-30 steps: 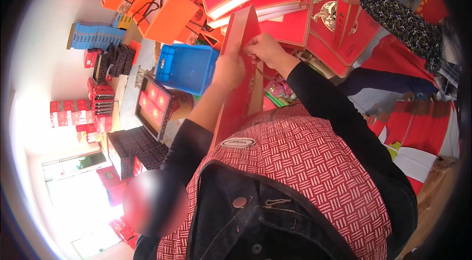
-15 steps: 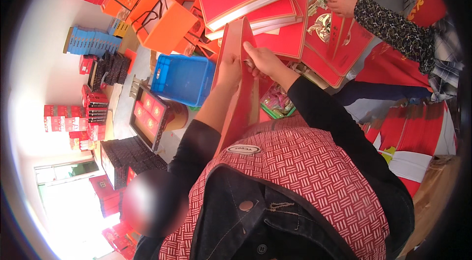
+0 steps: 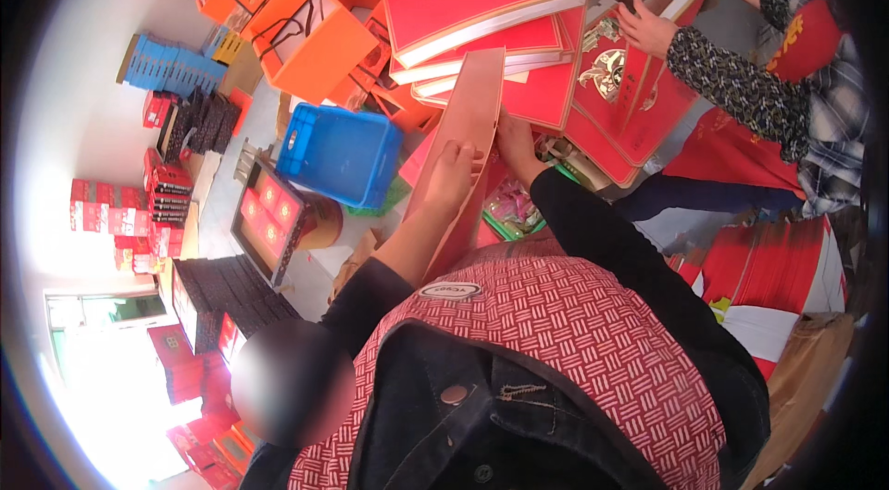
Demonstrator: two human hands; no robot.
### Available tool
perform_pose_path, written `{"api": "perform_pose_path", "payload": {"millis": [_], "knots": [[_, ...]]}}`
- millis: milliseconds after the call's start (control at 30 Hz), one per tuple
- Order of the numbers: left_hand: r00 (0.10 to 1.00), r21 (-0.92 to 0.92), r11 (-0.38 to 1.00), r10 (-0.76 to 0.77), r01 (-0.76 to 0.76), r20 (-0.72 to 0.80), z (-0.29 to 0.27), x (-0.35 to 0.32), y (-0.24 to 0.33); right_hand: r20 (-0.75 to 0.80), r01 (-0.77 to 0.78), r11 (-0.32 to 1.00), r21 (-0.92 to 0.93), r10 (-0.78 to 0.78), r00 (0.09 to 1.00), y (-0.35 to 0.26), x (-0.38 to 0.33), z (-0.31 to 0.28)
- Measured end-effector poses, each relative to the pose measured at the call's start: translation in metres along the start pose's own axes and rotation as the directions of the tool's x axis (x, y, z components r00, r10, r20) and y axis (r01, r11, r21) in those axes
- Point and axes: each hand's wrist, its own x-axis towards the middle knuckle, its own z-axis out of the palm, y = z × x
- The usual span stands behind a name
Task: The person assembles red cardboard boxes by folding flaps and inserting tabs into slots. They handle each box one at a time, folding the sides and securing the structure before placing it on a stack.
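A long red cardboard box [image 3: 470, 106] with a pinkish-brown side panel stands tilted in front of me. My left hand [image 3: 452, 177] has its fingers curled over that panel's edge, about midway along. On the other side, my right hand [image 3: 520, 145] holds the box's right edge; its fingertips are partly hidden behind the cardboard. The box's lower end runs down to my red-patterned apron [image 3: 546, 314]. Just beyond its upper end lies a stack of large red boxes [image 3: 482, 4] with cream labels and white sides.
A blue plastic crate [image 3: 338, 157] sits to the left, below orange gift bags [image 3: 310, 36]. A green-rimmed basket [image 3: 509, 231] of small packets is near my right forearm. At right, a co-worker's hand [image 3: 648, 27] is beside a red box with gold decoration [image 3: 607, 73].
The red box has turned so its side panel faces up more, and its upper end has shifted right. My right hand has slid lower behind its edge. The co-worker's nearer hand has opened.
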Motion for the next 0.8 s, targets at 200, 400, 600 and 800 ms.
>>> {"api": "perform_pose_path", "payload": {"millis": [200, 400, 600, 800], "knots": [[0.917, 0.687, 0.615, 0.337, -0.388, 0.215, -0.014, -0.067, 0.023, 0.331, 0.201, 0.656, -0.728, 0.079, 0.940, -0.012, -0.004, -0.008], [0.968, 0.777, 0.616, 0.249, -0.128, -0.038, -0.049, -0.088, -0.001, 0.482, 0.405, 0.592, -0.697, -0.031, 0.876, 0.049, -0.058, -0.069], [0.961, 0.782, 0.623, 0.231, -0.023, -0.156, -0.093, -0.074, -0.009, 0.546, -0.786, 0.582, -0.207, 0.736, 0.401, 0.052, -0.123, -0.252], [0.962, 0.794, 0.594, 0.269, -0.131, -0.042, -0.118, -0.070, -0.004, 0.232, -0.723, 0.628, -0.289, 0.778, 0.584, 0.002, -0.112, -0.347]]}}
